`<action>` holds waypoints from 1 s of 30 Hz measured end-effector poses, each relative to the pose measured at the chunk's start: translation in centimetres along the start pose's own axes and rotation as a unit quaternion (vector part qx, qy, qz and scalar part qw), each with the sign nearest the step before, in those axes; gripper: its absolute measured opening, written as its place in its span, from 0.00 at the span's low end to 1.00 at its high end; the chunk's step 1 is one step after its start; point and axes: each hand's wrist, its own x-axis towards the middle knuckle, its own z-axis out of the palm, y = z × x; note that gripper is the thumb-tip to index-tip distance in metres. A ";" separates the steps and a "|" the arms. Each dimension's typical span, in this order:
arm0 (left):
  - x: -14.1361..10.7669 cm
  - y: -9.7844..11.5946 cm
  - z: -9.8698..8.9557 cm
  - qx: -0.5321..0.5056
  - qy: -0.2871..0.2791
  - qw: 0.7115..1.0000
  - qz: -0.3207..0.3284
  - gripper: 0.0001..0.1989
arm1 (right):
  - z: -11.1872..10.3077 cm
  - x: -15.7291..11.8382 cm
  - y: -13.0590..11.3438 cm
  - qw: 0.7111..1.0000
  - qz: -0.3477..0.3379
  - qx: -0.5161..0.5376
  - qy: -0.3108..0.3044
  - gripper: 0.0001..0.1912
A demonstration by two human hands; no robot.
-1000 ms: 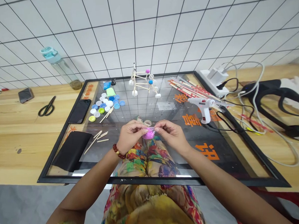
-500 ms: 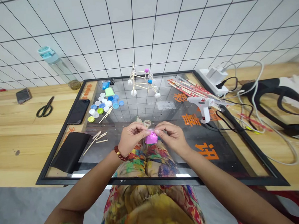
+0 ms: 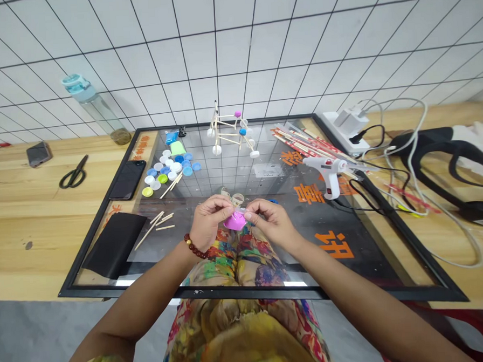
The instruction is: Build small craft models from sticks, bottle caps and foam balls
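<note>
A small clear packet with something pink inside hangs between my two hands, above the glass panel's near half. My left hand pinches its upper left edge between thumb and fingers. On the other side my right hand grips the upper right corner. Farther back stands a frame of thin sticks joined by white, blue and pink pieces. To the left are several bottle caps, a green packet and loose wooden sticks.
The black-edged glass panel lies on a wooden table. A white glue gun, red-and-white stick bundle and power strip with cables are at right. At left are a black pouch, phone, scissors and bottle.
The pink packet has tilted and shifted slightly left, with its clear top edge now stretched toward my right hand. Both hands keep their hold. A small blue spot shows behind my right hand.
</note>
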 end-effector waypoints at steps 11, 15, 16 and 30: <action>-0.7 0.8 0.4 0.115 -0.102 0.988 0.019 0.08 | -0.2 -0.7 -0.9 0.998 -0.052 -0.021 0.009 0.14; -0.7 1.4 0.2 0.182 -0.099 0.976 0.068 0.05 | -0.2 -0.9 -1.1 0.997 -0.063 -0.031 0.005 0.12; -0.7 1.5 0.2 0.199 -0.099 0.971 0.085 0.04 | -0.2 -0.9 -1.2 0.997 -0.064 -0.034 0.003 0.12; -0.8 2.0 0.5 0.282 -0.156 0.938 0.129 0.03 | -0.3 -1.0 -1.2 0.993 -0.101 -0.060 -0.010 0.09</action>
